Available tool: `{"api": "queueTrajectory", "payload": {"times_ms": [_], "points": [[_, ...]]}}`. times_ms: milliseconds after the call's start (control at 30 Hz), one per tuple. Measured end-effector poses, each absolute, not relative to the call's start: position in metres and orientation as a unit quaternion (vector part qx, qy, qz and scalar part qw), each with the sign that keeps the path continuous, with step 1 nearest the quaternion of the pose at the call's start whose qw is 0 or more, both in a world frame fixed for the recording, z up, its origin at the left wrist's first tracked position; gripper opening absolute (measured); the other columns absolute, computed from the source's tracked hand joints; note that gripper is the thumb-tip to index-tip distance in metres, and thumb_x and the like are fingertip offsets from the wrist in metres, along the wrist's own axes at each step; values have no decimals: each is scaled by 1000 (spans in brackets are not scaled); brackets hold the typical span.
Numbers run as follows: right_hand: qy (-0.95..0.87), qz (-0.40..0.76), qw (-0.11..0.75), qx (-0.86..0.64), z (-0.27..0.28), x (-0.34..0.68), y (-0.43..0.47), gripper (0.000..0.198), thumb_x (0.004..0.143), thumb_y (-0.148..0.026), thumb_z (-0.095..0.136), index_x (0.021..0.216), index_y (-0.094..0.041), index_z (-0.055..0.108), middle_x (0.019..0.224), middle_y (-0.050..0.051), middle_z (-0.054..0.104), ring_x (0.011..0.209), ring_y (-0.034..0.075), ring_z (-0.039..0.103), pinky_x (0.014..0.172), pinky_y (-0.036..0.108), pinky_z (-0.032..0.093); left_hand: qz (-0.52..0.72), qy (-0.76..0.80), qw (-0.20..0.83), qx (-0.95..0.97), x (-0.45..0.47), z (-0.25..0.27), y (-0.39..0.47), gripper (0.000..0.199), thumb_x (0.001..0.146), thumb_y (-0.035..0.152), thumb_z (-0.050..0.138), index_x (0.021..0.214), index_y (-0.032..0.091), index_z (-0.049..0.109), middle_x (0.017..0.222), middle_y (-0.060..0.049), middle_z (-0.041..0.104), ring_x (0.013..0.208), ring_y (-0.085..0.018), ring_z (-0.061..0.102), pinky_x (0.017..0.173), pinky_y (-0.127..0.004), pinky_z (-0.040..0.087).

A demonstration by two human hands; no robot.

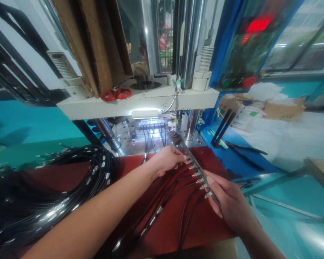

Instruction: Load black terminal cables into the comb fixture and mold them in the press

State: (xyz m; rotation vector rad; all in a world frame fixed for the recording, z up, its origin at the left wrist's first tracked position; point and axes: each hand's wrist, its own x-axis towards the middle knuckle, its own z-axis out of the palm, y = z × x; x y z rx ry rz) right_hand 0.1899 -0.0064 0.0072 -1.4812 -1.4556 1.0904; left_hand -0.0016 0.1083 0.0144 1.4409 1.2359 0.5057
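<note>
Over the red work surface (pixel 202 230), my right hand (pixel 226 198) is closed around the near end of a long narrow metal bar (pixel 194 161). Several small metal cable connectors (pixel 208 194) sit in a row along the bar's left edge, with thin black cables (pixel 184 217) trailing toward me. At the far part of the row, my left hand (pixel 167 159) pinches a cable end against the bar; the fingers partly hide it. Beyond the bar's far end, more black cables run into a brightly lit mould (pixel 152 131) under the press.
A large coil of black cables (pixel 97 169) lies at left. Red-handled scissors (pixel 116 94) rest on the white press plate (pixel 178 99), below a cardboard piece (pixel 97 43). On the right are dark tongs (pixel 245 153), a control panel with a red button (pixel 249 82) and white bags (pixel 275 126).
</note>
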Motion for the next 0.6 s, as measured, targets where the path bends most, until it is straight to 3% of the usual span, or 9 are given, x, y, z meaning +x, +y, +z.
{"api": "queueTrajectory", "payload": {"times_ms": [233,467,600], "points": [[-572,459,363,-575,5,190,-6,50,93,-49,43,128,-21,66,55,4,65,41,20,57,36,27,42,215,530,545,613,1,5,112,25,78,40,65,69,17,67,56,1,55,49,-10,43,47,-24,29],[-576,476,351,-565,-1,192,-5,48,91,-51,49,123,-18,66,42,-5,49,33,12,42,34,22,31,263,551,474,634,0,26,101,25,74,33,68,56,18,62,49,2,48,51,-12,39,53,-27,26],[-584,501,318,-553,-6,197,2,45,90,-51,56,112,-14,67,46,-7,49,36,9,39,39,20,28,345,565,419,622,-40,45,104,20,74,34,70,63,19,65,59,2,53,61,-13,42,59,-26,28]]}}
